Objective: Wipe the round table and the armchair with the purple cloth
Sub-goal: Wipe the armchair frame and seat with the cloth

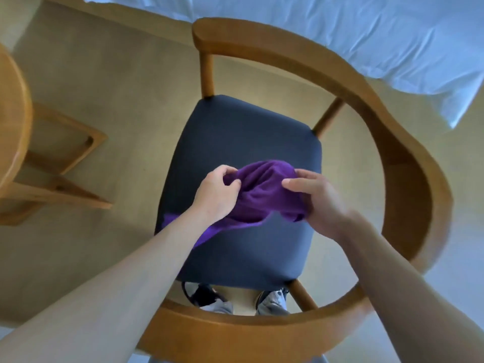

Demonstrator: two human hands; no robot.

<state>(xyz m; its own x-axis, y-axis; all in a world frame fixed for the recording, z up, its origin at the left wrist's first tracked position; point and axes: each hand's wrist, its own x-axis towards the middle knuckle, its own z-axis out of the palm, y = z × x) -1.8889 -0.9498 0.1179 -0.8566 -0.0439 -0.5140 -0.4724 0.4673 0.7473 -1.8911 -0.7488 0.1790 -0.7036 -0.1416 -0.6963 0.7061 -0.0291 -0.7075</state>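
- From the head camera we look straight down into the armchair (408, 163): its curved wooden back and arm rail rings a dark blue seat cushion (243, 132).
- We see the purple cloth (262, 195) bunched above the middle of the cushion, with one end trailing down under the left forearm toward the seat's left edge.
- The left hand (214, 192) pinches a fold of the cloth between thumb and curled fingers at its left end.
- The right hand (317, 200) grips the other end, thumb laid over the top and fingers wrapped beneath, so both hands are closed on the fabric.
- The round table (13, 121) shows only as a wooden rim at the left edge, well apart from the cloth, with its base (65, 158) on the floor beside it.
- White bedding (366, 35) lies beyond the chair, and shoes (272, 301) show beneath the seat.
- We judge that the cloth is being gathered or refolded over the chair, not pressed flat in a stroke.
- Whether the table or any part of the chair has been wiped we cannot tell; no surface shows a mark either way.
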